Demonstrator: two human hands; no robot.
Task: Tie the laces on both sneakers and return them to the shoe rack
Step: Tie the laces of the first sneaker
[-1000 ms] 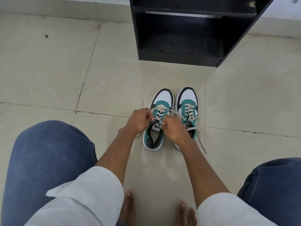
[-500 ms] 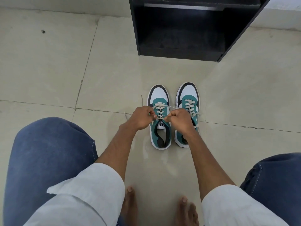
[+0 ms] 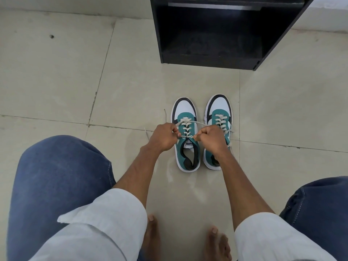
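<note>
Two teal, white and black sneakers stand side by side on the tiled floor, toes pointing away from me. My left hand (image 3: 163, 137) and my right hand (image 3: 211, 139) sit either side of the left sneaker (image 3: 185, 110), each pinching one end of its cream lace (image 3: 186, 136). The lace is pulled taut across the tongue between my fists. The right sneaker (image 3: 219, 105) stands beside it, partly hidden by my right hand, with loose lace ends trailing to its right. The black shoe rack (image 3: 211, 31) stands open beyond the sneakers.
My knees in blue jeans frame the view at the lower left and lower right. My bare feet rest on the floor near the bottom edge. A pale wall base runs along the top behind the rack.
The left sneaker has straightened to sit parallel with the right one. My hands have drawn apart, pulling the lace tight across the sneaker's top eyelets.
</note>
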